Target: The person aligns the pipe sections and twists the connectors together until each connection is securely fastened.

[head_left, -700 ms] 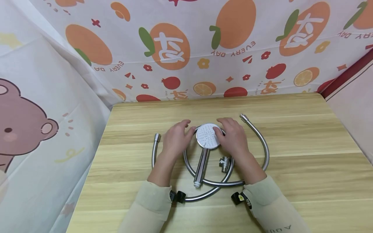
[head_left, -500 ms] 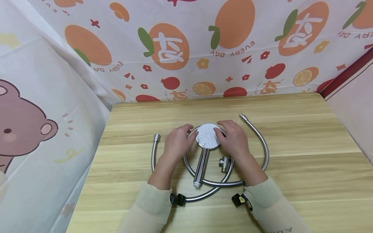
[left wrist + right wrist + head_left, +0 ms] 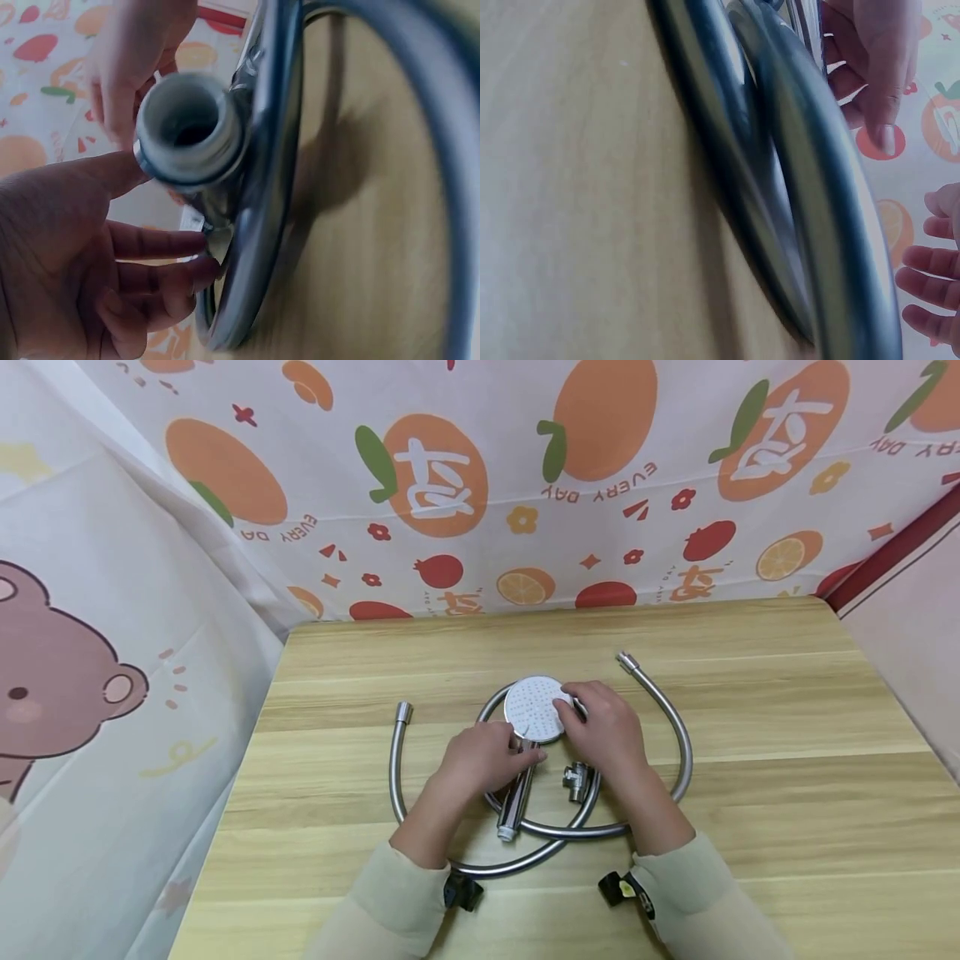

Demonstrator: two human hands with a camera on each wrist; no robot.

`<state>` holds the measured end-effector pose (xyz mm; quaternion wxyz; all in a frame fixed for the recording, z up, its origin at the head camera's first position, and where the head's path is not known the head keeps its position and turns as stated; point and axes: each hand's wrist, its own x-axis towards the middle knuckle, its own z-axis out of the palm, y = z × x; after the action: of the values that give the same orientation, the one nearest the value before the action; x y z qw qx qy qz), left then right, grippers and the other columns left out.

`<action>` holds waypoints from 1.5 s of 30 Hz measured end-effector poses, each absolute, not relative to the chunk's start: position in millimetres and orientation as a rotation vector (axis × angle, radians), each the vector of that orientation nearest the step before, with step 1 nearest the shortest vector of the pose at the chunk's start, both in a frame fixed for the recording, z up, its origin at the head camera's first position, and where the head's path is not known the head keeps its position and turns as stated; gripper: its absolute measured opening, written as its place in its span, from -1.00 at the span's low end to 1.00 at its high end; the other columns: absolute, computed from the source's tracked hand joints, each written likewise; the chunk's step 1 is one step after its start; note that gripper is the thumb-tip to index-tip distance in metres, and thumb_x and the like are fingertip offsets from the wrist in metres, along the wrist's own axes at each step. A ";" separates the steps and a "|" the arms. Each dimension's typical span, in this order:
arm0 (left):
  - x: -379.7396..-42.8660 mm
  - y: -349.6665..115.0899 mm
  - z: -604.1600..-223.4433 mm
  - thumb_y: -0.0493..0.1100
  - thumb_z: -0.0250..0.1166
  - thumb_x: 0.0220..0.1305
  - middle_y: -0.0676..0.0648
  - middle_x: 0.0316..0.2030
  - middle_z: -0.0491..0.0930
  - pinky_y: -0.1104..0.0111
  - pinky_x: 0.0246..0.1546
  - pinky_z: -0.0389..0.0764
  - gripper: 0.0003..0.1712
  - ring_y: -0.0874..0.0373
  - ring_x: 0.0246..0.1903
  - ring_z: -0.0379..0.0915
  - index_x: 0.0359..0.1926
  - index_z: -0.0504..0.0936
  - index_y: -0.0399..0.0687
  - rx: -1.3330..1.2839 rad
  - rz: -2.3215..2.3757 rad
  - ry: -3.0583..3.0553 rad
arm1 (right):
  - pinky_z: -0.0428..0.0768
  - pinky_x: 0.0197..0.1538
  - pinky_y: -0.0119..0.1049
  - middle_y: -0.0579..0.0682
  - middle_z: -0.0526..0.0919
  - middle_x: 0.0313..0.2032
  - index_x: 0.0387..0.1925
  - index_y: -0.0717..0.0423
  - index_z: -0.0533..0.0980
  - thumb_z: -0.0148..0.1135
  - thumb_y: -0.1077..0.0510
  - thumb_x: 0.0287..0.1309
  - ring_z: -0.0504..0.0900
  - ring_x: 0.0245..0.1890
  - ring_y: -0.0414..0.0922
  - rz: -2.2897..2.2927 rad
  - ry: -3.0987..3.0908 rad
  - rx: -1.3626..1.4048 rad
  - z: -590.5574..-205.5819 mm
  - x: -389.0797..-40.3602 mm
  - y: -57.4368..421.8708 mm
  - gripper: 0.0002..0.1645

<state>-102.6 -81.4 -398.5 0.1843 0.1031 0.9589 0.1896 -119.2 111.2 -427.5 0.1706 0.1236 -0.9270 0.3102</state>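
A chrome hand shower point(image 3: 534, 703) lies face up on the table, its white spray face away from me. My left hand point(image 3: 484, 758) is at the neck of its handle point(image 3: 513, 814), thumb across the top and fingers loosely bent beside it. In the left wrist view the handle's threaded end point(image 3: 187, 131) faces the camera, between thumb and fingers. My right hand point(image 3: 609, 733) is at the right rim of the spray face, thumb over the edge and fingers apart. Around the hand shower lies a coiled metal shower hose point(image 3: 681, 739).
A small chrome tee-shaped fitting point(image 3: 576, 782) lies between the handle and the right wrist. The hose's two end connectors point(image 3: 403, 713) point toward the far side. A fruit-print cloth point(image 3: 525, 527) hangs behind the wooden table point(image 3: 787, 710).
My left hand has come down and right, from beside the spray face to the handle's neck. My right hand has shifted slightly toward me. The hand shower and hose have stayed put.
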 end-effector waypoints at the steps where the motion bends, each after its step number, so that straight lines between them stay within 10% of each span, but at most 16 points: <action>1: -101.1 -80.3 -399.4 0.38 0.23 0.21 0.03 -0.60 0.53 0.29 -0.61 0.42 -0.43 0.15 -0.60 0.43 -0.55 0.51 0.01 0.293 0.534 2.689 | 0.66 -0.01 -0.01 0.05 0.72 -0.10 -0.04 0.09 0.64 0.28 -0.04 0.25 0.68 -0.04 0.04 0.880 -2.635 0.347 -427.4 -118.4 111.5 -0.64; 16: -99.6 -80.3 -419.7 0.10 0.36 0.01 0.05 -0.65 0.50 0.31 -0.65 0.40 -0.66 0.16 -0.66 0.38 -0.62 0.49 0.03 0.268 0.671 2.599 | 0.65 0.04 -0.01 0.06 0.71 -0.05 -0.02 0.08 0.64 0.28 -0.05 0.26 0.66 0.02 0.04 0.930 -2.662 0.313 -429.1 -114.3 112.0 -0.62; 34: -112.5 -108.0 -429.4 -0.02 0.36 0.24 0.04 -0.77 0.33 0.44 -0.80 0.23 -0.71 0.21 -0.80 0.18 -0.39 0.52 -0.14 0.169 1.299 1.993 | 0.66 0.00 0.00 0.06 0.71 -0.07 -0.04 0.08 0.64 0.27 -0.03 0.26 0.67 -0.01 0.04 0.924 -2.626 0.306 -425.7 -113.3 108.1 -0.66; 45: -119.2 -127.1 -423.9 -0.14 0.32 0.25 0.00 -0.59 0.47 0.40 -0.67 0.46 -0.74 0.18 -0.64 0.36 -0.24 0.50 -0.25 0.054 1.564 1.975 | 0.70 -0.20 -0.12 0.10 0.70 -0.21 -0.20 0.17 0.66 0.33 0.16 0.17 0.69 -0.24 0.04 0.981 -2.287 0.386 -419.6 -118.7 104.9 -0.81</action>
<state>-119.2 -127.1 -423.9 0.3060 0.0203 0.7461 0.5909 -118.7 104.9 -419.6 0.3067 0.1458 -0.8643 0.3710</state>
